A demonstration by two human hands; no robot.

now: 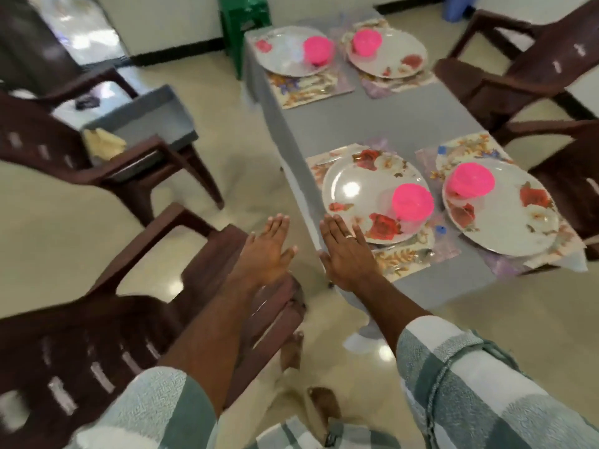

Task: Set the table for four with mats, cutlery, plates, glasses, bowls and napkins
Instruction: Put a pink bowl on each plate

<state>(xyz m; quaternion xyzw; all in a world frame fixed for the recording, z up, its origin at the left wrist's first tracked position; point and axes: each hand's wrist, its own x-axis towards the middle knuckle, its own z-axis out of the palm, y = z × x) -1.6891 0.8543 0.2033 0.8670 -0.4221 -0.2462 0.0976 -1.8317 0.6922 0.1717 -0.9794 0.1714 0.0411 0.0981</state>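
Far left of the counter (372,124), two dark brown plastic chairs stand on the pale floor: one (64,147) holds a grey box (155,115) with a yellowish cloth (103,142) beside it, and a nearer chair (107,335) sits at the lower left, just beside the counter's near left corner.

The left hand (267,251) hovers over that nearer chair's arm, fingers straight and together, holding nothing, just left of the counter's edge. The right hand (346,251), with a ring on one finger, lies flat with straight fingers at the counter's near left edge; its fingertips reach the rim of the near left plate (353,189). Whether the palm presses on the counter cannot be told.

On the grey counter, four floral mats each carry a white flowered plate with a pink bowl on it. At the far left end sits a plate (285,56) with its bowl (317,50); the near left plate carries a bowl (412,201) on its right side. To the right, the far plate (395,56) bears a bowl (366,41), and the near right plate (512,215) bears a bowl (470,180). The near left mat (402,257) shows under its plate.

Right of the counter stand two more brown chairs (531,69). The picture is blurred, so cutlery cannot be made out.
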